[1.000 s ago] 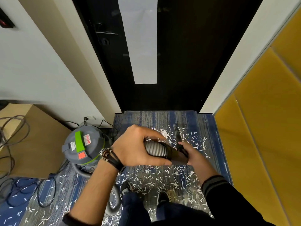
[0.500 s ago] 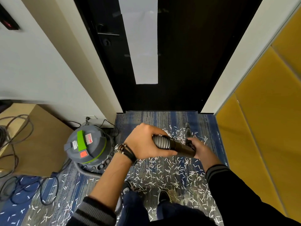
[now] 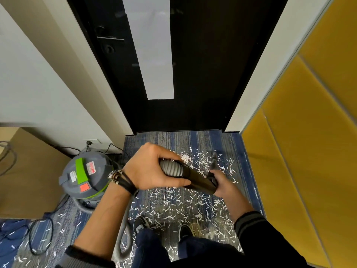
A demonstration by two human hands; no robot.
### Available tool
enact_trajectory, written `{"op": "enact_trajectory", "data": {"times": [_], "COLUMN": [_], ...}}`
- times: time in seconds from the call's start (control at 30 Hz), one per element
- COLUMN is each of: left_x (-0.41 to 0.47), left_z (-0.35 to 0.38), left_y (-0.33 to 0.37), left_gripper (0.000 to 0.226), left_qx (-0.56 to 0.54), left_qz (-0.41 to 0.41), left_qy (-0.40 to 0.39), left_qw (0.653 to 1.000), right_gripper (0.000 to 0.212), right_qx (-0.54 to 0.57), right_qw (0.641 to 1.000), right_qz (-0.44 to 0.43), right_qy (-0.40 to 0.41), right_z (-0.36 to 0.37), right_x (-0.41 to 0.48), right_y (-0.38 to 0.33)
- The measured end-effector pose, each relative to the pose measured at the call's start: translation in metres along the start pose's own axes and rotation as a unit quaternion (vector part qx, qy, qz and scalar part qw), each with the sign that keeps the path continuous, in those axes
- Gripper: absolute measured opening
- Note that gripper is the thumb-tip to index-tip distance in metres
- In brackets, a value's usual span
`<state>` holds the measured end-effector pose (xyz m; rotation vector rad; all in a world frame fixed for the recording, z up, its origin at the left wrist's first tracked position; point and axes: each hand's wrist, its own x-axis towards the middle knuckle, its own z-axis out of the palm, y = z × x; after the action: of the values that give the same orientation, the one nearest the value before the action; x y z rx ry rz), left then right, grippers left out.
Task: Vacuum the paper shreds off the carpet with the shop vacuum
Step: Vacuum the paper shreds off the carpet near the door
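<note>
- Compared with a second ago, the nozzle (image 3: 213, 161) is sitting a little further right on the carpet (image 3: 193, 138).
- I am watching the left hand (image 3: 150, 169) wrapping its fingers fully round the ribbed grey hose (image 3: 171, 168), right where it is joining the black wand (image 3: 199, 179).
- I am seeing the right hand (image 3: 222, 182) gripping the wand's far end, its fingers curling under the tube and mostly hiding there.
- From the hands the wand is slanting down and away to the nozzle, which is showing blurred among the paper shreds (image 3: 173, 202); I cannot tell whether its tip is touching the carpet.
- White shreds are lying thick from just before the door (image 3: 202, 74) back past the person's shoes (image 3: 140, 224).
- At the left, the shop vacuum (image 3: 87, 175) is standing beside the wall, and the hose is looping down under the left forearm.
- Further out, a cardboard box (image 3: 29, 171) and loose cables (image 3: 38, 238) are lying at the left, while yellow panels (image 3: 299, 151) are lining the right.
</note>
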<state>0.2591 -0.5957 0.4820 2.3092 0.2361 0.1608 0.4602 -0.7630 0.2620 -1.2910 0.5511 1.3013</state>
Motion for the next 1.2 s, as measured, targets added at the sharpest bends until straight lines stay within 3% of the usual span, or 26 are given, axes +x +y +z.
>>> {"op": "enact_trajectory", "data": {"times": [0.13,0.23,0.43,0.67,0.97,1.07,1.2], "left_x": [0.000,0.007,0.021,0.023,0.030,0.034,0.029], "left_z": [0.010,0.011,0.025,0.037,0.029,0.027,0.032], "left_y": [0.002,0.013,0.014,0.020,0.045,0.046,0.036], "left_gripper": [0.039,0.041,0.040,0.039,0.039,0.038,0.036], "left_qx": [-0.011,0.001,0.019,-0.013,0.034,0.005,-0.009], "left_qz": [0.008,0.023,0.030,0.045,0.108,0.115,0.108], "left_qy": [0.016,0.030,-0.022,-0.074,-0.064,-0.082,-0.070], "left_qw": [1.000,0.999,0.999,0.996,0.992,0.990,0.992], "right_gripper": [0.009,0.016,0.027,0.013,0.017,0.024,0.018], "right_qx": [-0.024,-0.041,-0.066,0.054,-0.020,0.004,0.040], "right_qw": [0.999,0.999,0.997,0.998,0.999,1.000,0.998], "right_qz": [-0.013,-0.027,-0.012,-0.011,-0.014,-0.008,-0.011], "right_qy": [0.024,0.019,0.032,0.039,0.032,0.029,0.044], "right_z": [-0.019,-0.021,-0.025,-0.063,-0.062,-0.066,-0.082], "right_x": [-0.006,-0.006,0.002,-0.009,-0.021,-0.026,-0.032], "right_y": [-0.016,-0.037,-0.038,0.000,-0.011,-0.004,-0.003]}}
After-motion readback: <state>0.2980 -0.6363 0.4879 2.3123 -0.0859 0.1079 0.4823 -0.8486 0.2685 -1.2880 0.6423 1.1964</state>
